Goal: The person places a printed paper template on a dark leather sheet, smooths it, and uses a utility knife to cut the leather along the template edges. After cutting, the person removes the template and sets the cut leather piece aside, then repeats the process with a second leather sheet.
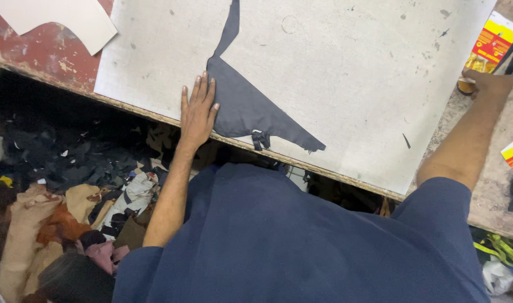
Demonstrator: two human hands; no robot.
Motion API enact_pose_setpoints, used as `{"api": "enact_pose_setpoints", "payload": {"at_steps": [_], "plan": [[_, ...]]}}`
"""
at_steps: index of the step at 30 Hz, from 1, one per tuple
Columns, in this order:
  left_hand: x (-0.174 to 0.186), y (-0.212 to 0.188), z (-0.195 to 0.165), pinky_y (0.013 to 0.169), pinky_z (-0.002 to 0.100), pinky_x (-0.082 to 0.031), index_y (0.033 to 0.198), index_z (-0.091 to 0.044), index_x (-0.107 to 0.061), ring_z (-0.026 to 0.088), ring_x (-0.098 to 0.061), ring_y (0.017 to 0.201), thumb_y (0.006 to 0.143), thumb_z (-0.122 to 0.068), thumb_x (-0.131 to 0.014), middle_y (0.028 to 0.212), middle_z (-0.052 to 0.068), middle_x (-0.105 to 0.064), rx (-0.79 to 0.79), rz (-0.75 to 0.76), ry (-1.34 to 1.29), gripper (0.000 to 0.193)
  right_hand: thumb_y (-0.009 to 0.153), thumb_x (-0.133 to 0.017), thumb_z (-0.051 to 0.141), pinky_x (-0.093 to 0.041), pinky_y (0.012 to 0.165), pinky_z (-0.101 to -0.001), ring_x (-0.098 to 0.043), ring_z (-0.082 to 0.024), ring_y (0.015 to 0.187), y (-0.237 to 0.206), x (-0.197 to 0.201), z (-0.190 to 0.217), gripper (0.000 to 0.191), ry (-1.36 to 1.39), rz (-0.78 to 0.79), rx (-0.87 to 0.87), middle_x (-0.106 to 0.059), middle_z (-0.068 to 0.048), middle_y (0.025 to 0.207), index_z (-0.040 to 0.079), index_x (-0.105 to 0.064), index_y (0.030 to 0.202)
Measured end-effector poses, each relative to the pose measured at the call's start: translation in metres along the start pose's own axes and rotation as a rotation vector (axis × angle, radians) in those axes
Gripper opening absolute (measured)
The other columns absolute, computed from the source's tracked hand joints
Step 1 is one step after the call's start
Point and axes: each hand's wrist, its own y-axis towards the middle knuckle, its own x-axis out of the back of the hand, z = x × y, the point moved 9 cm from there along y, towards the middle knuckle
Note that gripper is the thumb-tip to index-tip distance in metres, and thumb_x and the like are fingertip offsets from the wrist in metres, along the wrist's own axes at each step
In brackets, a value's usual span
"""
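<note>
At the near edge of the table (486, 191) our left hand (198, 112) lies flat, palm down, on the pale cutting board (346, 84) — fingers (203, 90) straight and close together, thumb tucked along the side, fingertips resting on the left margin of the dark leather piece (242, 106). That piece sits on the board just beside the near edge: a broad triangular body with a long narrow tail running up toward the far side and a small frayed tab at its lower rim.

Our reading of the step: we are pinning the leather in place with the left hand while the right hand (489, 83) reaches well off to the right, where it closes on a small round thing (465, 85) next to a yellow-and-red package (494, 42). Whether those fingers truly grip it we cannot tell — the hand hides them.

The left forearm runs straight up from the body, wrist level. The right arm is stretched nearly full, elbow open, crossing the corner of the board.

Next move, as we judge it, calls for keeping steady downward pressure so the leather does not creep.

Below the table lies a heap of leather scraps (71, 202).
</note>
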Motion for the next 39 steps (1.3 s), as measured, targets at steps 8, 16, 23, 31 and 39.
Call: {"api": "enact_pose_setpoints", "payload": {"at_steps": [8,16,23,31,39], "plan": [[0.002,0.001,0.013,0.129,0.054,-0.006,0.157,-0.011,-0.047,0.026,-0.027,0.158,0.099,0.005,-0.041,0.168,0.008,-0.035,0.073,-0.080,-0.214,0.060,0.097,-0.072,0.004,-0.060,0.069,-0.0329,-0.068,-0.026,0.093,0.040,0.017,-0.003,0.017,0.138,-0.160,0.073,-0.063,-0.015,0.106,-0.001,-0.061,0.109],[0.019,0.007,0.019,0.125,0.051,-0.023,0.138,-0.006,-0.064,0.028,-0.045,0.149,0.095,0.012,-0.043,0.153,0.009,-0.057,0.109,-0.194,-0.337,0.052,0.108,-0.052,-0.006,-0.068,0.072,-0.0242,-0.072,-0.018,0.101,-0.181,-0.017,0.107,0.027,0.272,-0.270,0.891,-0.065,-0.006,0.119,0.009,-0.066,0.124],[0.072,0.041,0.043,0.108,0.038,-0.054,0.136,-0.007,-0.065,0.026,-0.067,0.127,0.097,0.002,-0.059,0.136,0.011,-0.068,0.172,-0.104,-0.542,0.041,0.091,-0.063,0.000,-0.053,0.052,-0.0312,-0.064,-0.017,0.069,-0.461,-0.150,0.215,0.052,-0.056,0.320,1.241,-0.062,-0.007,0.110,0.008,-0.062,0.143],[0.057,0.077,-0.001,0.115,0.038,-0.037,0.128,-0.019,-0.070,0.023,-0.045,0.140,0.057,-0.028,-0.086,0.155,-0.001,-0.048,-0.490,0.464,-0.005,0.073,0.088,-0.066,-0.004,-0.058,0.053,-0.0341,-0.070,-0.022,0.069,-0.473,-0.165,0.229,0.057,-0.218,0.520,0.852,-0.064,-0.008,0.117,0.019,-0.066,0.139],[0.046,0.087,0.017,0.117,0.037,-0.041,0.129,-0.018,-0.071,0.021,-0.043,0.146,0.071,-0.030,-0.086,0.158,0.000,-0.048,-0.612,0.489,-0.021,0.062,0.089,-0.083,0.013,-0.061,0.079,-0.0321,-0.074,-0.023,0.098,-0.468,-0.115,0.195,0.030,0.215,0.070,0.410,-0.069,-0.006,0.126,0.011,-0.078,0.118]]}}
